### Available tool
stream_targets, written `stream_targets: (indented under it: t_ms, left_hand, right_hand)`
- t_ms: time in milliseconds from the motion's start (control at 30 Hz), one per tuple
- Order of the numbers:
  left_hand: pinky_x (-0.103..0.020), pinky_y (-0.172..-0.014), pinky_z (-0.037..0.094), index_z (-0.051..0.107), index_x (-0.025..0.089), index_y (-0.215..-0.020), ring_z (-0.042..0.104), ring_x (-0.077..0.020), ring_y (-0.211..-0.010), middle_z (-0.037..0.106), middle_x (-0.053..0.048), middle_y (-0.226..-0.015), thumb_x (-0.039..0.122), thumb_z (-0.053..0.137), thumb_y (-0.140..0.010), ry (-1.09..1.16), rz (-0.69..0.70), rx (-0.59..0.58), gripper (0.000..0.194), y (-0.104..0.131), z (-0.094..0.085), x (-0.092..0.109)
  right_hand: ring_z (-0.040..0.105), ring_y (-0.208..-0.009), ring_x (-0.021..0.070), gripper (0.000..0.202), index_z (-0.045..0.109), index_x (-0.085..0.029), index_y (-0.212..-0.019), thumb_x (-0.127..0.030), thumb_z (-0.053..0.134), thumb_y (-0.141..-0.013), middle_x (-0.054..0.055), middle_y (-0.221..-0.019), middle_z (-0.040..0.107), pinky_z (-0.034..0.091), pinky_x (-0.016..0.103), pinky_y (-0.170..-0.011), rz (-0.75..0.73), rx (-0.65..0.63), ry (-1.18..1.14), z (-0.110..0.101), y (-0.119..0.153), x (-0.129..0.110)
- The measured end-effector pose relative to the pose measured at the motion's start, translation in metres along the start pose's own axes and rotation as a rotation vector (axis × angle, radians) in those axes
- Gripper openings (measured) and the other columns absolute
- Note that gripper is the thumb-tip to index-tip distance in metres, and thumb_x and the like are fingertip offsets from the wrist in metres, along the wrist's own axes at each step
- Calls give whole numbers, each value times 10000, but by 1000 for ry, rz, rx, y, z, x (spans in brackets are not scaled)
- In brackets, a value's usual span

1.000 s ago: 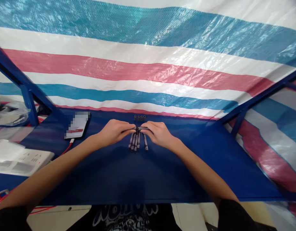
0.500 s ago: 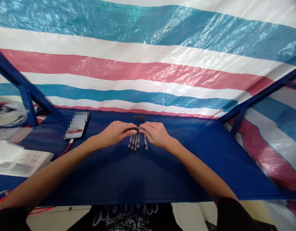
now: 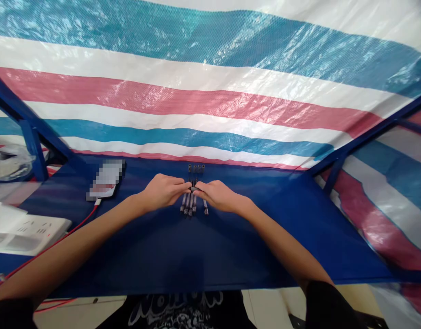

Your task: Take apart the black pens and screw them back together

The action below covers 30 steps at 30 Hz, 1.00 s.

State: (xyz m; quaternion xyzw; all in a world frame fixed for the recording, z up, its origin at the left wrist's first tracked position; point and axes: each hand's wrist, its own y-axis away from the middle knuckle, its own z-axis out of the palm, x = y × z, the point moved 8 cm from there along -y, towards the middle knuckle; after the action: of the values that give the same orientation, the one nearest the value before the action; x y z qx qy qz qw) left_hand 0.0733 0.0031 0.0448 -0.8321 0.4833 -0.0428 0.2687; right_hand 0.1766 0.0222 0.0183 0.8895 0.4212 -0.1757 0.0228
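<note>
My left hand (image 3: 164, 189) and my right hand (image 3: 219, 195) meet fingertip to fingertip over the middle of the table. Between them they pinch a small grey piece (image 3: 194, 188); the fingers cover most of it, so its kind is unclear. Directly beneath lie several slim pens (image 3: 188, 205) with pale barrels and dark ends, side by side and pointing toward me. One more such pen (image 3: 206, 208) rests a little apart, by the right fingers. Beyond the hands, several short dark cylinders (image 3: 197, 168) stand in a row.
The blue table (image 3: 197, 256) carries a phone (image 3: 107, 179) with a red cable at the left. A white power strip (image 3: 32, 233) sits nearer on that side. Striped plastic sheeting (image 3: 203, 100) rises behind, and blue frame bars (image 3: 361, 139) slope at both sides.
The view has shifted slightly. Both hands stay together, and the fingers have changed their hold on the grey piece. The dark tops of the pens now show just beyond the fingertips.
</note>
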Motion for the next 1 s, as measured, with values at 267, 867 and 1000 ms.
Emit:
stream_targets:
  t_ms: [267, 867, 1000]
  left_hand:
    - [-227, -506, 404, 633, 151, -959, 578, -111, -561, 656, -8, -707, 155, 416, -855, -215, 119, 78, 240, 0, -12, 20]
    - [-221, -514, 402, 600, 187, -1001, 553, -94, -535, 669, 10, -707, 150, 418, -850, -198, 160, 240, 240, 11, -1, 11]
    - [-232, -514, 393, 577, 199, -1026, 552, -94, -534, 666, 20, -698, 149, 418, -846, -224, 190, 251, 245, 12, -5, 15]
  right_hand:
    - [292, -413, 66, 399, 423, -197, -756, -537, 363, -956, -109, -515, 263, 423, 246, -539, 44, -275, -941, 24, 0, 3]
    - [382, -512, 99, 395, 522, -167, -790, -405, 298, -1012, -28, -587, 470, 219, 254, -541, 19, 33, 2, 6, -6, -2]
    - [421, -534, 89, 420, 458, -176, -692, -439, 328, -992, -40, -585, 449, 304, 231, -550, 44, -19, -371, 3, -4, -2]
